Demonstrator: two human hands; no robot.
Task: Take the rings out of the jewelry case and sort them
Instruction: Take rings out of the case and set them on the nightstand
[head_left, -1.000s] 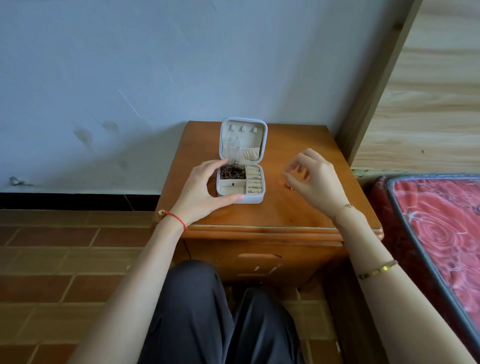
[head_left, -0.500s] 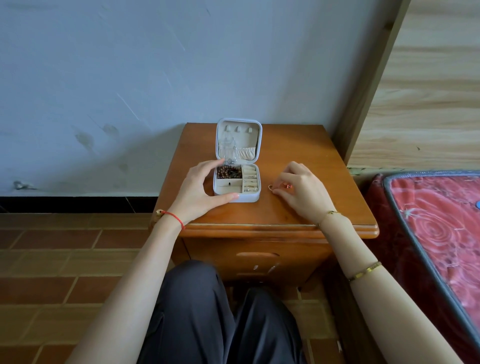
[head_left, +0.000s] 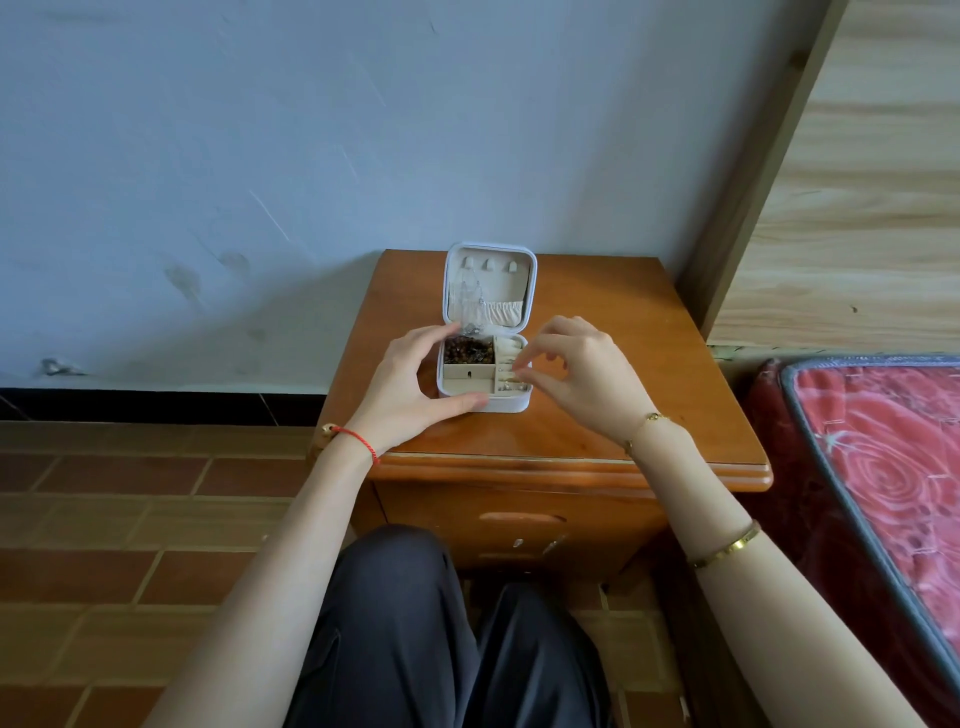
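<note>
A small white jewelry case stands open on a wooden nightstand, its lid upright. Dark beads fill its back left compartment, and small rings sit in the padded rolls on its right side. My left hand grips the case's left side, thumb on the front wall. My right hand hovers over the right side, thumb and index fingertips close together just above the ring rolls. Whether a ring is between them does not show. The tabletop right of the case is hidden by this hand.
The nightstand stands against a pale blue wall, with a wooden headboard to the right. A red patterned mattress lies at the lower right. My knees in dark trousers are in front of the drawer. Brown floor tiles lie to the left.
My right hand lowered to the tabletop right of the case with a small ring, then came back left over the ring rolls. My left hand stayed on the case.
</note>
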